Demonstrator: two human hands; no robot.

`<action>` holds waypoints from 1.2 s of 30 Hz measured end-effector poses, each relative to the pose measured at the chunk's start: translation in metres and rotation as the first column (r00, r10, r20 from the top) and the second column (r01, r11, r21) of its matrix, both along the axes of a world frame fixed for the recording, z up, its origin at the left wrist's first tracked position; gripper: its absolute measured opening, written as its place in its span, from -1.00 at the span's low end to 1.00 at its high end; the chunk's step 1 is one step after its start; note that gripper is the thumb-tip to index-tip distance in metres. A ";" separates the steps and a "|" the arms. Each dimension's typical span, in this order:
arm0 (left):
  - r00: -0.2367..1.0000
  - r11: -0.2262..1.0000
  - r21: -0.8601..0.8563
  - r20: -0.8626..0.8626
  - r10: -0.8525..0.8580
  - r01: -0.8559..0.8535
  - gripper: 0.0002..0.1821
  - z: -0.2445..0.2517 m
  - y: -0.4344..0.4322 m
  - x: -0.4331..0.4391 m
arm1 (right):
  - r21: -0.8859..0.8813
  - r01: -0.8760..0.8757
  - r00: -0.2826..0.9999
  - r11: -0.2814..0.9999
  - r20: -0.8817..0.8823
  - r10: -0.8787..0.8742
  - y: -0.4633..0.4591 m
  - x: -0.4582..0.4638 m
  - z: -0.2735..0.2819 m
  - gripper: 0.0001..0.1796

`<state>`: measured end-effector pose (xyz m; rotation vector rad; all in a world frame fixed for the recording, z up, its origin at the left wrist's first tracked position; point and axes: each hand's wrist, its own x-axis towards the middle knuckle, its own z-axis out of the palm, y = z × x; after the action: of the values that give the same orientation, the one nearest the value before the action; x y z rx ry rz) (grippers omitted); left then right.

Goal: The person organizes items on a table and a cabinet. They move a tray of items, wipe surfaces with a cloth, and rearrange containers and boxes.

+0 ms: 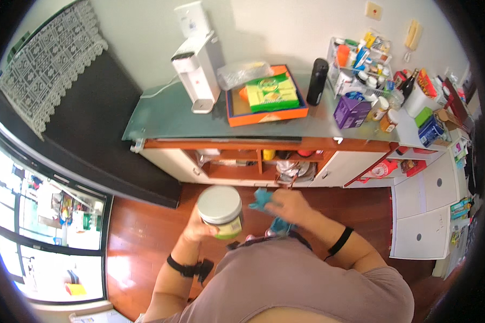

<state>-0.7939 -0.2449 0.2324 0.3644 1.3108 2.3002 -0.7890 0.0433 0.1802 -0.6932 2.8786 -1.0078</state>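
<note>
My left hand [198,228] grips a jar [222,212] with a pale lid and a yellow-green label, held upright over the floor. To its right, my right hand [289,206] holds a teal cloth [262,200] that hangs from the fingers, apart from the jar. The right hand is slightly blurred. Beyond both hands stands a cabinet with a glass top [165,121]. On it are a white water dispenser [196,76], an orange box tray [266,117] with a green and yellow packet [271,93], and a black bottle [317,80].
Clear organizer bins [339,68] with small bottles stand at the cabinet's right end, near a purple box [351,112] and an amber jar [389,120]. White drawers [420,234] are on the right. A dark panel [101,133] and glass doors [60,238] lie to the left.
</note>
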 end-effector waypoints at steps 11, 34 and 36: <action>0.786 0.920 -0.356 -0.610 -0.099 -0.161 -0.30 0.005 0.034 -0.024 | -0.280 -0.158 0.867 0.947 -0.498 -0.002 -0.075 -0.007 0.089 -0.69; 0.789 0.684 -0.546 -0.611 0.072 -0.485 0.12 -0.106 0.321 -0.186 | -0.485 0.867 0.490 0.114 0.871 -0.027 0.213 0.025 -0.071 -0.62; 0.772 0.645 -0.541 -0.624 0.123 -0.540 0.13 -0.125 0.358 -0.207 | -0.542 0.837 0.547 0.069 0.830 -0.111 0.244 0.026 -0.066 -0.63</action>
<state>-1.0005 0.1132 0.1077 0.5441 2.6361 1.7808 -0.7633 0.2870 0.1141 0.8554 1.5196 -2.4964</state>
